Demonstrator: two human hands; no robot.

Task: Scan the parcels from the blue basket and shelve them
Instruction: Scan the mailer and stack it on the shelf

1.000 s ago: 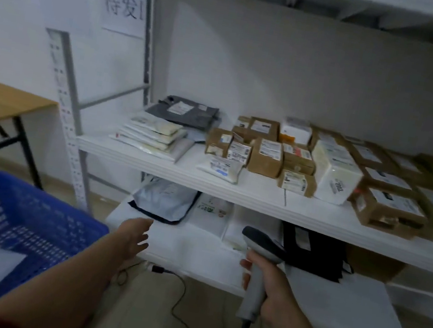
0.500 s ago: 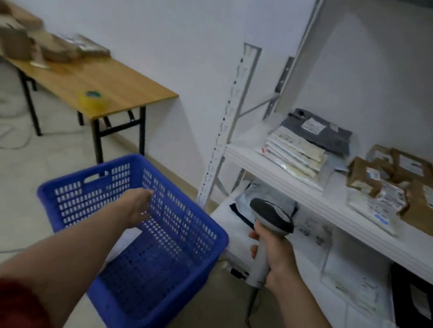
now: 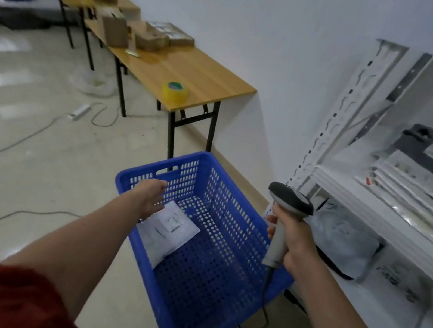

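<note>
One parcel (image 3: pixel 167 230) now shows in the blue basket (image 3: pixel 228 223) beneath the slack left grip (image 3: pixel 150 198); right grip (image 3: pixel 293 242) holds the scanner (image 3: pixel 289 200).

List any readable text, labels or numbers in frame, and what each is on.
Nothing in this frame can be read.
White parcel in the blue basket: printed label, too blurred.
Dark mailer on the shelf: white label, too blurred.
Grey bag one level down: print too small.

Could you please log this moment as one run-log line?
step: parcel pickup | left hand: open, over white parcel in blue basket | right hand: grips scanner | parcel: not yet lifted
</note>
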